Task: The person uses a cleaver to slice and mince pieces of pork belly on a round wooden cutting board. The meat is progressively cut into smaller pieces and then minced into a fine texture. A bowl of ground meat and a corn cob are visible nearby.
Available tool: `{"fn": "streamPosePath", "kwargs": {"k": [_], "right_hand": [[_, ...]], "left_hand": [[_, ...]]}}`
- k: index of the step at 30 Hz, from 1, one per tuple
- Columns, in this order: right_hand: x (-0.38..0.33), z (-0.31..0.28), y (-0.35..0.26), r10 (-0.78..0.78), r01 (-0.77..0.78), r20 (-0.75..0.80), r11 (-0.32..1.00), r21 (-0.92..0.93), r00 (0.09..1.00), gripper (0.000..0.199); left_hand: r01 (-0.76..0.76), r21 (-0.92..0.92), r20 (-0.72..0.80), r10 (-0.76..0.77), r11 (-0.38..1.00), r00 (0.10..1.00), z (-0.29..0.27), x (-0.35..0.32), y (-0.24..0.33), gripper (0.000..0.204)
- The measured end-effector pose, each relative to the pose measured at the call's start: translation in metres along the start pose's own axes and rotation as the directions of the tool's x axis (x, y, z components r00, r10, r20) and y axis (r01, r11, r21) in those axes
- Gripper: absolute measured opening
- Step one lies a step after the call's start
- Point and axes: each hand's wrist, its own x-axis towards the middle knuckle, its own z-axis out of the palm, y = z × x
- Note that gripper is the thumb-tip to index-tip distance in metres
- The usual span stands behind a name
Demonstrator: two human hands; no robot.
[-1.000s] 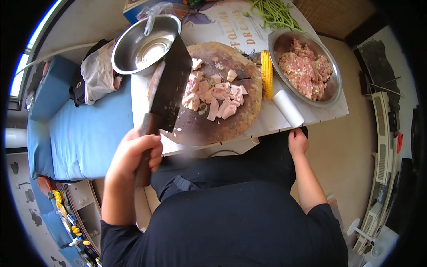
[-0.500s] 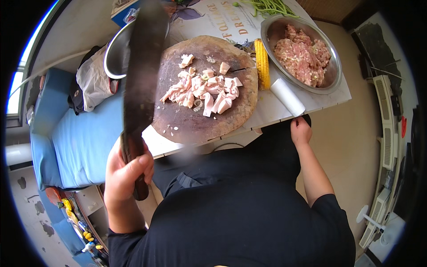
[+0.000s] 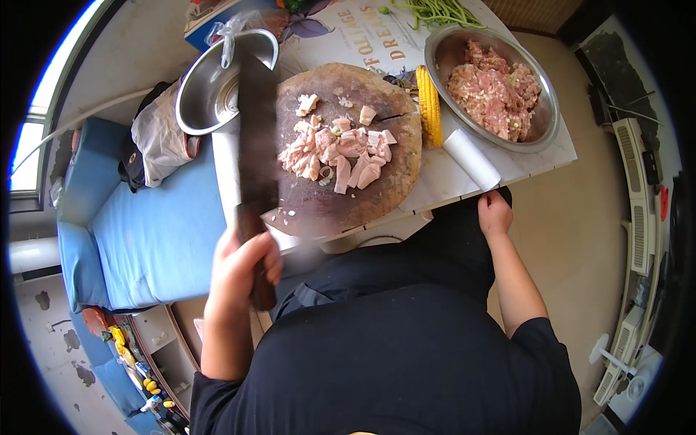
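Left hand [image 3: 243, 267]: grasping the broad, dark-metal, brown-handled cleaver [image 3: 258, 138]. Blade has shifted right within the last half second, nearer the pale pink chopped meat [image 3: 337, 152], which lies unchanged on the round brown wooden chopping board [image 3: 395, 170]; cutting appears paused. Right hand [image 3: 494, 212]: curled near the white marble-patterned worktop [image 3: 428, 183]; contents cannot be determined.

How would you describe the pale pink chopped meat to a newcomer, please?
On the white table, find the round brown wooden board. The chopped meat lies on its middle: distinct chunks and strips, unlike the mushy pink mince in the round steel bowl.
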Motion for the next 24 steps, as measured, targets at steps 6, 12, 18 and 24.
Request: {"fn": "streamPosePath", "kwargs": {"k": [6,12,18,24], "right_hand": [[-0.001,-0.005,-0.002,0.018,-0.018,0.006,1.000,-0.010,1.000,0.025],[-0.002,0.000,-0.001,-0.001,0.001,-0.007,1.000,0.016,1.000,0.025],[-0.001,-0.006,-0.004,0.046,-0.046,0.026,0.999,-0.021,0.999,0.026],[0.000,-0.004,-0.007,0.008,-0.009,0.029,1.000,0.005,1.000,0.026]], "left_hand": [[-0.030,0.104,0.057,0.024,0.994,0.998,0.013,-0.005,0.022,0.020],[0.082,0.169,-0.038,-0.077,0.982,0.996,0.010,0.017,-0.008,0.014],[-0.059,0.016,0.110,0.057,0.998,0.992,0.011,-0.002,0.031,0.021],[0.159,0.076,0.010,-0.160,0.984,0.987,-0.010,0.030,-0.014,0.015]]}}
